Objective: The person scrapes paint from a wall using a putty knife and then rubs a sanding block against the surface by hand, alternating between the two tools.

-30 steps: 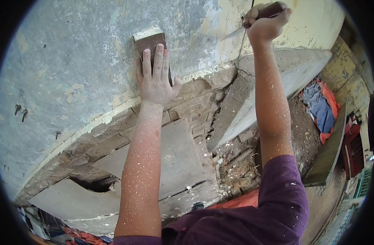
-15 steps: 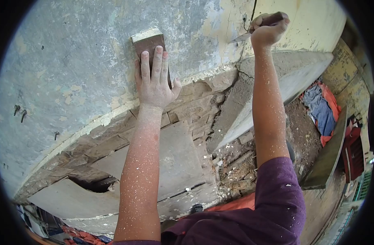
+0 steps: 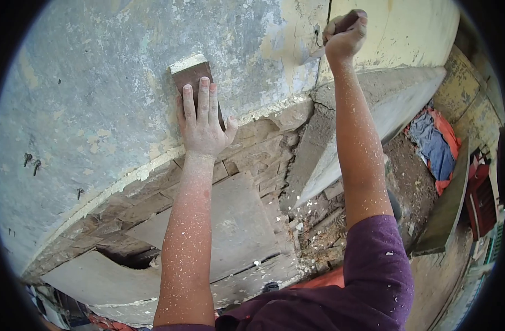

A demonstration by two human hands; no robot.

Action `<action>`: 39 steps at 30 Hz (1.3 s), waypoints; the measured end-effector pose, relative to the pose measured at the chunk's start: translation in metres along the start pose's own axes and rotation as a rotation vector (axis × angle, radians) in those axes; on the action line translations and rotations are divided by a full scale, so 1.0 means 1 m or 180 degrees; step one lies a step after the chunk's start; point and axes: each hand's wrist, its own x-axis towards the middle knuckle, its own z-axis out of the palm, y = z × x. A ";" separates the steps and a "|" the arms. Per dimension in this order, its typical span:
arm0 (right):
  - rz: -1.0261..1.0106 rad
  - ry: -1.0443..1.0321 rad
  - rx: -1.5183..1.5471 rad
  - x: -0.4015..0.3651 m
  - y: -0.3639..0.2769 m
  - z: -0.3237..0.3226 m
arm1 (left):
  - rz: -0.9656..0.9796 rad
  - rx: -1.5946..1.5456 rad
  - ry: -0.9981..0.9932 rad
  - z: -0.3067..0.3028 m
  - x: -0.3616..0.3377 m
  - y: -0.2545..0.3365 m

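My left hand [image 3: 205,129] lies over a brown, flat block [image 3: 192,77] with a pale, paint-flecked end, pressing it against the wall. Its fingers stretch along the block, and the thumb sticks out past the right edge. Higher up on the right, my right hand [image 3: 345,41] is closed round the brown handle of a scraper [image 3: 315,55]. The scraper's thin grey blade points down and left at the wall, partly blurred. Peeling grey-blue paint covers the wall [image 3: 109,83], turning yellowish to the right of a dark vertical crack. Pale flakes dot both forearms.
Below the wall's chipped edge are broken brickwork [image 3: 263,129] and grey boards [image 3: 225,215] strewn with flakes. A slanted concrete ledge [image 3: 385,94] juts out under my right arm. Blue and orange cloth [image 3: 431,140] lies at the right, beside a leaning board [image 3: 445,204]. Nails [image 3: 36,166] protrude at left.
Both hands appear slightly further left in view, and the wall has shifted with them as the camera moved. The block and scraper stay in the same hands. The scraper blade sits a little lower against the crack.
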 end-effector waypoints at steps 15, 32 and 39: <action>0.0551 0.2687 0.1296 -0.027 -0.026 -0.079 | 0.0106 0.0152 -0.0216 -0.009 -0.003 0.000; 0.2428 0.3148 0.1236 -0.251 -0.057 -0.066 | 0.0182 0.0146 -0.0233 -0.009 0.001 0.003; 0.3299 0.1079 -0.0542 -0.288 -0.059 -0.067 | 0.0181 0.0273 -0.0244 -0.010 0.002 0.004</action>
